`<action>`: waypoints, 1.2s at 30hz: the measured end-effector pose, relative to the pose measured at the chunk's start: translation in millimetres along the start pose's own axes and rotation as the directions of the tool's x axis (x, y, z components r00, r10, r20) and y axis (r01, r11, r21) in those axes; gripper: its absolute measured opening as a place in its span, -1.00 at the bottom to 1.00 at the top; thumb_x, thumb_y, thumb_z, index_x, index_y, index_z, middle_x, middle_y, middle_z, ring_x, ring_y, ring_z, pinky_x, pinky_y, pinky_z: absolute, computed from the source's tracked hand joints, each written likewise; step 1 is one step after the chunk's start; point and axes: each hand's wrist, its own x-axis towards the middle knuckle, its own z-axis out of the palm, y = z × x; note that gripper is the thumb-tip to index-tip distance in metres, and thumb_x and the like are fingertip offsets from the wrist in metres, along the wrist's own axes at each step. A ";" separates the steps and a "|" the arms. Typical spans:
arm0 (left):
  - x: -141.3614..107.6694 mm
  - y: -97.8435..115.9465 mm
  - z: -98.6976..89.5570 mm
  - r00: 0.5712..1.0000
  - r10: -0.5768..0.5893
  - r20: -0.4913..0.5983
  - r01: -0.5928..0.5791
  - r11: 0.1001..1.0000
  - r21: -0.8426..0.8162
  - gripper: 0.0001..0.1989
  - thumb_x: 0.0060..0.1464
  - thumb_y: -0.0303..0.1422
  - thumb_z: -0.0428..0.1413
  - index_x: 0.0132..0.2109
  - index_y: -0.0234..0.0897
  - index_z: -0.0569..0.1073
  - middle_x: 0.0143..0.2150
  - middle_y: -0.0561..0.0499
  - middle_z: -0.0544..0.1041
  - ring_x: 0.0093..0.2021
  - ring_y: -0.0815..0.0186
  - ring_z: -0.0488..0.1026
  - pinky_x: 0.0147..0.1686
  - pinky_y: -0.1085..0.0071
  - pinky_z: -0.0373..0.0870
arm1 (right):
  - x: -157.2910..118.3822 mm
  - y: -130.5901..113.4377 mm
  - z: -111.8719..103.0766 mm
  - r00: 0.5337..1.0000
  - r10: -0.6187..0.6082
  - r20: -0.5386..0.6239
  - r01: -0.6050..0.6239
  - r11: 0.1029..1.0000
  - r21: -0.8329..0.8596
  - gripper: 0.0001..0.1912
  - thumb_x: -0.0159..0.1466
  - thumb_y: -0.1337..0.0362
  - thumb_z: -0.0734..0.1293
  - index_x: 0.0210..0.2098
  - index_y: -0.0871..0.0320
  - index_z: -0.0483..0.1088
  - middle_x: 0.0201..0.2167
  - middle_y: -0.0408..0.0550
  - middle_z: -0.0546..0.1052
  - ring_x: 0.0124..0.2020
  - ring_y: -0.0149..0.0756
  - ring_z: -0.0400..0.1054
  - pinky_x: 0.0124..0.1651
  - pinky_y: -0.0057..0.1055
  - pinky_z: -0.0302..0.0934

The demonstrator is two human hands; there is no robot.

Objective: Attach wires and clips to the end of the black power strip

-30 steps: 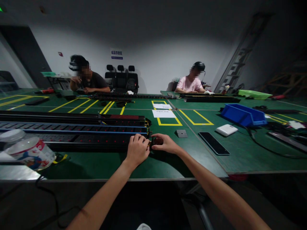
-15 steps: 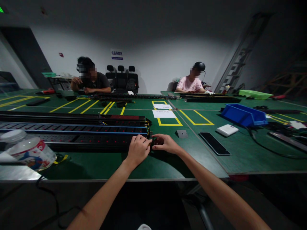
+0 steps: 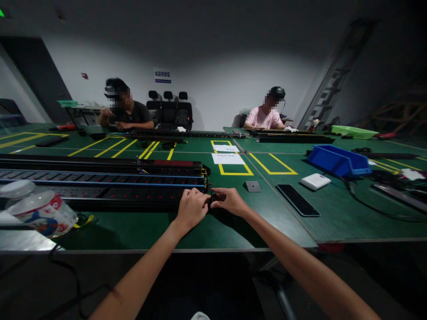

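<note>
A long black power strip (image 3: pixel 136 194) with rows of sockets and small red dots lies nearest me on the green table. My left hand (image 3: pixel 192 205) is closed around its right end, fingers bent over the top. Just beyond that end, my right hand (image 3: pixel 230 201) is curled, thumb and forefinger pinching a small dark piece (image 3: pixel 212 195) against the strip's end. What kind of piece it is stays too dark to tell. Behind lies a second black strip (image 3: pixel 160 180) with a blue edge, yellow wires (image 3: pixel 206 175) showing at its end. A small grey metal bracket (image 3: pixel 252 186) stands to the right.
A phone (image 3: pixel 296 200), a white box-shaped device (image 3: pixel 315 181) and a blue bin (image 3: pixel 338 161) are to my right. On the left stands a clear plastic jar (image 3: pixel 43 213). Two people sit across the table (image 3: pixel 133 238), with more black strips before them.
My right thumb and forefinger have drawn closer together at the strip's end. My left hand stays almost still. Across the table, the person on the left has turned their head slightly.
</note>
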 end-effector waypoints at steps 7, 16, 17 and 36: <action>6.8 -0.1 -3.8 0.998 -0.029 0.061 0.030 0.999 -0.015 -0.83 0.10 -0.44 0.13 -0.15 -0.16 0.55 -0.25 0.02 0.60 -0.11 0.19 0.42 -0.11 0.20 0.17 | 3.3 -0.6 0.0 1.000 0.015 0.020 -0.015 1.000 0.004 -0.25 -0.02 0.08 0.56 0.12 0.28 0.47 -0.34 -0.04 0.66 -0.24 -0.07 0.56 -0.14 -0.26 0.43; 5.6 -2.3 -6.4 0.999 -0.013 0.046 0.015 0.999 -0.041 -0.79 0.08 -0.47 0.12 -0.11 -0.18 0.49 -0.22 0.02 0.58 -0.09 0.21 0.43 -0.07 0.21 0.19 | 9.1 -4.1 -1.6 0.997 0.025 0.075 -0.025 1.000 0.009 -0.34 -0.02 0.07 0.55 0.03 0.24 0.53 -0.33 -0.09 0.64 -0.24 -0.07 0.55 -0.18 -0.27 0.42; 4.2 -2.1 -6.3 1.000 -0.009 0.028 0.010 0.999 -0.047 -0.78 0.07 -0.46 0.13 -0.10 -0.17 0.48 -0.21 0.02 0.58 -0.06 0.21 0.43 -0.06 0.20 0.19 | 8.9 -3.6 -2.2 0.997 0.020 0.073 -0.020 1.000 0.004 -0.34 -0.02 0.06 0.56 0.02 0.23 0.53 -0.31 -0.08 0.64 -0.23 -0.07 0.54 -0.18 -0.26 0.42; -6.0 3.0 -7.2 0.998 0.038 -0.040 -0.035 0.996 0.084 -0.63 0.06 -0.37 0.19 0.05 -0.19 0.49 -0.08 -0.11 0.55 0.04 0.05 0.30 0.00 0.09 0.18 | 3.2 -9.1 -9.4 0.994 -0.002 0.107 0.007 0.999 -0.042 -0.30 0.02 0.00 0.54 0.06 0.23 0.45 -0.33 -0.03 0.60 -0.32 -0.23 0.50 -0.26 -0.36 0.37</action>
